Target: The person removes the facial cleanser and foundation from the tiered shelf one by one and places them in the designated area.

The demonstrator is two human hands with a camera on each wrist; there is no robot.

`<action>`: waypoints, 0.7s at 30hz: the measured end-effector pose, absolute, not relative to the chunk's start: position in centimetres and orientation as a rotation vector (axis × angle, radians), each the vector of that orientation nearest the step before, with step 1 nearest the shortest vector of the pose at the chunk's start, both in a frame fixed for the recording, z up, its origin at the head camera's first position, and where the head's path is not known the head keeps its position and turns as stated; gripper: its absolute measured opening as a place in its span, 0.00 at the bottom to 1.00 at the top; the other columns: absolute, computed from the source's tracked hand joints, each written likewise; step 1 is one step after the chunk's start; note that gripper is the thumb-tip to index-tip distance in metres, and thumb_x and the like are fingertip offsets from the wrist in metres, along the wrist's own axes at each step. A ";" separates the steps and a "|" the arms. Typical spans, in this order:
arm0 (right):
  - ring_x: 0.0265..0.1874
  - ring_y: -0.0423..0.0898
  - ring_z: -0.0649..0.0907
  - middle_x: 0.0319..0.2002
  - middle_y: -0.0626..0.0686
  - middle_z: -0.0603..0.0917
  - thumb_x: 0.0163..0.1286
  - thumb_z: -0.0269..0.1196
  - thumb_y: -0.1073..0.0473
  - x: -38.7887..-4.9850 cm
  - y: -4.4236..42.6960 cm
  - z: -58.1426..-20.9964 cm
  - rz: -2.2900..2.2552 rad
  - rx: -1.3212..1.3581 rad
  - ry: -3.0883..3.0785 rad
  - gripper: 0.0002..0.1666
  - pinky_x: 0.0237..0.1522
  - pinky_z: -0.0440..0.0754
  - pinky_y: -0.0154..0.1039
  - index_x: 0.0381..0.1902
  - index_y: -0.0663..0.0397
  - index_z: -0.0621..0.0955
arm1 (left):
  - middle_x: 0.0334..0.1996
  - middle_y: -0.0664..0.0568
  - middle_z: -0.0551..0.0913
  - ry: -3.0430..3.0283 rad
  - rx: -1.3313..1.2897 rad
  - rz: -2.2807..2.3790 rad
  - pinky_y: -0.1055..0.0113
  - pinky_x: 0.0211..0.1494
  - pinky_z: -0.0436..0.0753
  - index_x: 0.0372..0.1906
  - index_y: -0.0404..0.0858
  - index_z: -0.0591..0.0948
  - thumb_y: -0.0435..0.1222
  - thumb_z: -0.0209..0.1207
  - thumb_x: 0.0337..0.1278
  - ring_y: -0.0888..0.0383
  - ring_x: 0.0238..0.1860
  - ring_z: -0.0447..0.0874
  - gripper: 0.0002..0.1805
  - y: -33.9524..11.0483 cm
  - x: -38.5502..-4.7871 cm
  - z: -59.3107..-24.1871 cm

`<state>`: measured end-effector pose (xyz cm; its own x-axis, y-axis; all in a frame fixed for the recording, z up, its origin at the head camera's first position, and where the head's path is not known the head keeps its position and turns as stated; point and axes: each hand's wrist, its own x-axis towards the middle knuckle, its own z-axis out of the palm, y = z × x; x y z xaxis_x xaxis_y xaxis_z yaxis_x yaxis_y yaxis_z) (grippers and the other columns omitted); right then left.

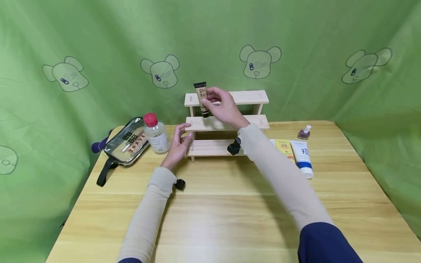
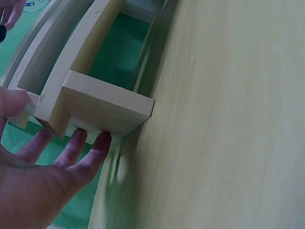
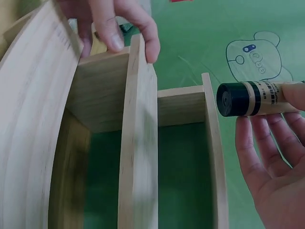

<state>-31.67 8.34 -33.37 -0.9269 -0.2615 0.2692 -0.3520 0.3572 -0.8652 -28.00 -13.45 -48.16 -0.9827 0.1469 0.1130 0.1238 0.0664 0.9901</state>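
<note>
My right hand (image 1: 224, 106) pinches a small beige squeeze tube (image 1: 202, 95) with black ends, between thumb and fingers. The tube stands nearly upright in the air before the upper tiers of a three-tier wooden shelf (image 1: 227, 124). In the right wrist view the tube's black cap (image 3: 232, 99) is apart from the shelf boards. At the shelf's left end, my left hand (image 1: 179, 146) touches the wood. Its fingertips (image 2: 102, 139) rest against the side panel (image 2: 107, 100) in the left wrist view, with the thumb by a higher board.
On the left are a clear travel pouch (image 1: 126, 144) and a red-capped bottle (image 1: 158, 137), close beside my left hand. To the right lie a yellow tube (image 1: 284, 149), a white-and-blue tube (image 1: 302, 157) and a purple nail polish bottle (image 1: 304, 133). A green curtain (image 1: 210, 36) hangs behind the table (image 1: 210, 219).
</note>
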 end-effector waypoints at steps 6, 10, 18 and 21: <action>0.64 0.55 0.85 0.62 0.61 0.87 0.81 0.67 0.55 -30.2 9.5 -33.5 1.569 0.590 -2.526 0.30 0.75 0.79 0.51 0.74 0.59 0.76 | 0.79 0.37 0.71 2.253 0.276 2.126 0.37 0.79 0.75 0.77 0.51 0.68 0.34 0.53 0.85 0.27 0.73 0.76 0.24 -13.3 -28.0 -48.0; 0.61 0.55 0.86 0.60 0.61 0.87 0.80 0.68 0.56 -29.4 10.4 -33.7 1.579 0.570 -2.522 0.28 0.72 0.82 0.52 0.73 0.59 0.78 | 0.81 0.38 0.69 2.238 0.269 2.122 0.36 0.80 0.73 0.79 0.51 0.66 0.35 0.52 0.86 0.28 0.75 0.74 0.26 -13.3 -27.9 -47.9; 0.60 0.57 0.87 0.61 0.62 0.87 0.80 0.67 0.58 -27.3 13.2 -34.4 1.591 0.494 -2.538 0.28 0.69 0.85 0.52 0.73 0.60 0.78 | 0.79 0.38 0.71 2.260 0.274 2.113 0.38 0.79 0.76 0.77 0.52 0.67 0.35 0.52 0.86 0.30 0.73 0.77 0.24 -13.4 -27.9 -48.1; 0.61 0.57 0.87 0.60 0.63 0.87 0.80 0.68 0.58 -26.5 14.5 -34.7 1.561 0.474 -2.547 0.28 0.68 0.86 0.53 0.72 0.60 0.78 | 0.78 0.38 0.72 2.270 0.276 2.110 0.38 0.78 0.77 0.77 0.53 0.68 0.35 0.52 0.86 0.31 0.72 0.78 0.24 -13.4 -27.9 -48.1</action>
<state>-26.47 14.51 -34.73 -0.9443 -0.2030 0.2591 -0.3230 0.4200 -0.8481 -27.94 -13.44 -48.05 -0.9838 0.1503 0.0981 0.1088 0.0648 0.9920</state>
